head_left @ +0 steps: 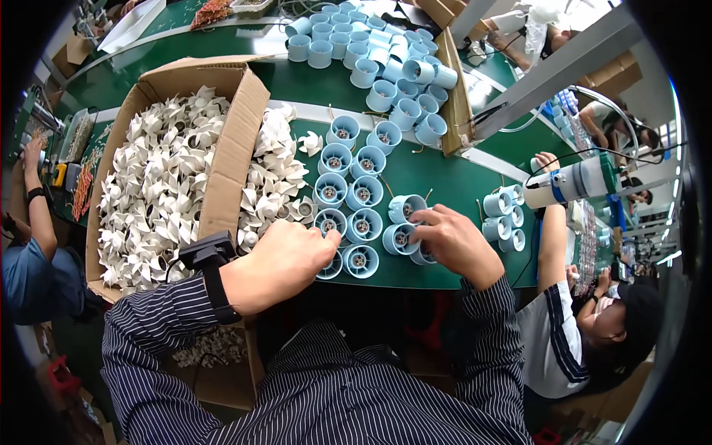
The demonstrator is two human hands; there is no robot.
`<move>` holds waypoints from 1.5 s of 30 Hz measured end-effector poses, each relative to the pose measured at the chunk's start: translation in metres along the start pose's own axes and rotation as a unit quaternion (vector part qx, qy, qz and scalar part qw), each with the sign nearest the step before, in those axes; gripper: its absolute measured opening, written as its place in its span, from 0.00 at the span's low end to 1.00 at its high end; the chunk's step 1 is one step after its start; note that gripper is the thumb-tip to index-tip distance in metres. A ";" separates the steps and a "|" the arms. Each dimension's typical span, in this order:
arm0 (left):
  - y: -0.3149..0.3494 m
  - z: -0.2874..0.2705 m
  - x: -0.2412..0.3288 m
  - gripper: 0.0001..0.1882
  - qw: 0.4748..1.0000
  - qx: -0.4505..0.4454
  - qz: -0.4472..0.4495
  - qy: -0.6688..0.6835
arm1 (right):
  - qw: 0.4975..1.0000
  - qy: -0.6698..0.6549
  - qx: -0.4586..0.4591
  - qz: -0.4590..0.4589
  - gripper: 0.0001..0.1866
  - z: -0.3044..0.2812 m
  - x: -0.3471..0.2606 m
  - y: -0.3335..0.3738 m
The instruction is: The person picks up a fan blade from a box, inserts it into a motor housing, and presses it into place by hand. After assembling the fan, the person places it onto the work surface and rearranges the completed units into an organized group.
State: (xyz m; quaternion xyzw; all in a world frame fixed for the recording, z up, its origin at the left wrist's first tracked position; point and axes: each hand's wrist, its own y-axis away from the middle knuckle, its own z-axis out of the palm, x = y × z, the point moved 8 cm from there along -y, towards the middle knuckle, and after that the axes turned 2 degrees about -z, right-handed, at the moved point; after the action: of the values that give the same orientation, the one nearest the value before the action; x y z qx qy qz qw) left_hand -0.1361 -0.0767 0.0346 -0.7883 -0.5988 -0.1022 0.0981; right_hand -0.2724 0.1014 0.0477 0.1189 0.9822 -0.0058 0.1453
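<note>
Light-blue round fan housings stand in rows on the green bench, each with a small motor in its middle. My left hand (285,259) is closed, its fingertips over the near rim of a blue fan housing (330,221) in the left row; what the fingers pinch is hidden. My right hand (461,241) bends its fingers around the right rim of another blue fan housing (400,238). Just behind that one stands a further blue fan housing (406,208). White fan impellers (274,182) lie heaped left of the rows.
A large cardboard box (236,159) full of white impellers stands at the left. More blue housings (320,53) crowd the far bench beside a metal post (549,70). At the right, a co-worker's arm (551,245) reaches over near a small group of housings (498,202).
</note>
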 end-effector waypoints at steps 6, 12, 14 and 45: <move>-0.002 0.003 0.002 0.09 1.000 -0.026 0.004 -0.004 | 0.998 0.010 -0.007 -0.056 0.18 0.009 -0.036 0.010; -0.001 0.002 0.002 0.09 0.999 -0.039 -0.003 -0.009 | 0.999 0.018 0.024 -0.041 0.23 -0.004 -0.038 0.018; 0.000 -0.001 0.002 0.10 0.999 -0.038 -0.005 -0.015 | 0.999 0.005 0.041 -0.022 0.23 -0.009 -0.036 0.027; 0.004 -0.006 0.044 0.29 0.996 -0.047 0.043 -0.068 | 0.961 0.210 0.083 0.158 0.14 -0.042 0.148 -0.122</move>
State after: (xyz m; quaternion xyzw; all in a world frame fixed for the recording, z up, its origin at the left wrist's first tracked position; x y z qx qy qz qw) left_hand -0.1210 -0.0387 0.0527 -0.8221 -0.5641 -0.0726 0.0244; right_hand -0.4502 0.0191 0.0429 0.2831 0.9553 -0.0392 -0.0754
